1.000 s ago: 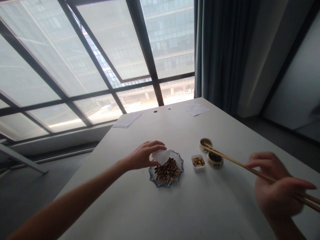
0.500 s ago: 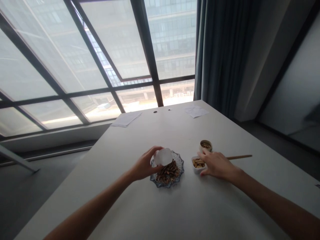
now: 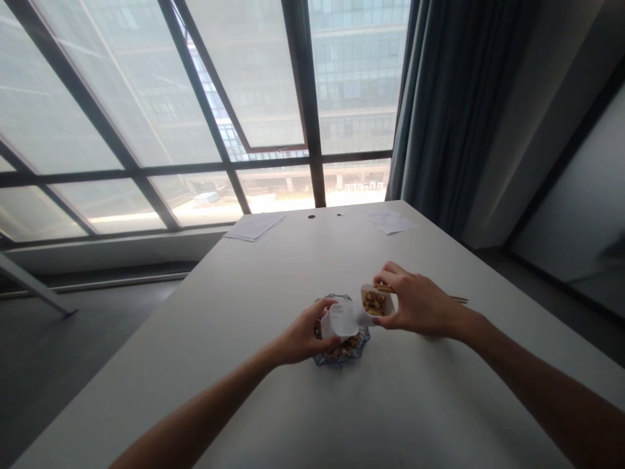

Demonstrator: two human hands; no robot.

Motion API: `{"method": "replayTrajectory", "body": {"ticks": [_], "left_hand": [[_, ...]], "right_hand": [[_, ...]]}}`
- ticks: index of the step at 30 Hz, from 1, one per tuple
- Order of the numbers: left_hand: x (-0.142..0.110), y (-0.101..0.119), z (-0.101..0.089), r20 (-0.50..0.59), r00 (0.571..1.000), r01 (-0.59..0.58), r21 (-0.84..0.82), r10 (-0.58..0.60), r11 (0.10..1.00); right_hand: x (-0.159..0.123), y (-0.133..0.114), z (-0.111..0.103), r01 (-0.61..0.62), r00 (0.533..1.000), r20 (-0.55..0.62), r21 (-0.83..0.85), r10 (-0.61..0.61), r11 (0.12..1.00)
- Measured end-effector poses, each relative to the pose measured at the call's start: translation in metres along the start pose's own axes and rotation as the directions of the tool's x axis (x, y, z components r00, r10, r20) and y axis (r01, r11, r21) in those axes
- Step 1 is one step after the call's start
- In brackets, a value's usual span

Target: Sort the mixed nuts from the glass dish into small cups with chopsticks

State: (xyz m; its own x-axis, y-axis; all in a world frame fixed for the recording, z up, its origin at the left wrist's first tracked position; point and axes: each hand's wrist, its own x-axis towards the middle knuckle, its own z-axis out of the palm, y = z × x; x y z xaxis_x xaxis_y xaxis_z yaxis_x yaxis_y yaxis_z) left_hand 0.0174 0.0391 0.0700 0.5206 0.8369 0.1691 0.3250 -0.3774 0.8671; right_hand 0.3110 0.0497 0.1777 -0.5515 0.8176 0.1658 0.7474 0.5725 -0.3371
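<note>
My left hand (image 3: pixel 312 333) grips a small white cup (image 3: pixel 344 320), tipped so that its pale inside shows. It is above the scalloped glass bowl (image 3: pixel 364 340), which holds brown, dried-looking strips and is partly covered by the hand and cup. To its right, my right hand (image 3: pixel 415 299) is closed round another small white cup (image 3: pixel 364 318) with brown pieces (image 3: pixel 375 302) in it, tilted toward me. The two cups nearly meet at their sides; I cannot tell if they touch. Thin wooden sticks (image 3: pixel 459 299) pass behind my right hand and emerge at the cup's rim.
The white table (image 3: pixel 273 273) carries a stack of papers (image 3: pixel 254 227) at its far left and more sheets (image 3: pixel 392 221) at its far right. Beyond stand a tall window and a dark curtain (image 3: pixel 439 130). Something pale under my right wrist is mostly hidden.
My right hand has lifted the square cup off the table and brought it left beside the other cup. My left hand has turned its cup so the inside faces me.
</note>
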Motion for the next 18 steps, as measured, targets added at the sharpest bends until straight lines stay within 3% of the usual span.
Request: {"method": "replayTrajectory", "body": {"ticks": [4,8,14,18], "left_hand": [[-0.003,0.001,0.008,0.048,0.999,-0.013,-0.16,0.021,0.987],[-0.01,0.0,0.008,0.001,0.999,-0.032,-0.224,0.033,0.974],[-0.02,0.002,-0.001,-0.094,0.993,-0.088,-0.123,0.077,0.989],[-0.022,0.009,-0.006,-0.101,0.987,-0.129,-0.01,0.128,0.992]], "right_hand": [[0.012,-0.031,0.008,0.097,0.995,0.023,0.064,-0.099,0.993],[0.019,-0.043,0.014,0.169,0.983,0.047,0.103,-0.175,0.98],[0.023,-0.045,0.012,0.188,0.979,0.062,0.092,-0.194,0.978],[0.022,-0.047,0.014,0.187,0.977,0.08,0.113,-0.197,0.976]]}}
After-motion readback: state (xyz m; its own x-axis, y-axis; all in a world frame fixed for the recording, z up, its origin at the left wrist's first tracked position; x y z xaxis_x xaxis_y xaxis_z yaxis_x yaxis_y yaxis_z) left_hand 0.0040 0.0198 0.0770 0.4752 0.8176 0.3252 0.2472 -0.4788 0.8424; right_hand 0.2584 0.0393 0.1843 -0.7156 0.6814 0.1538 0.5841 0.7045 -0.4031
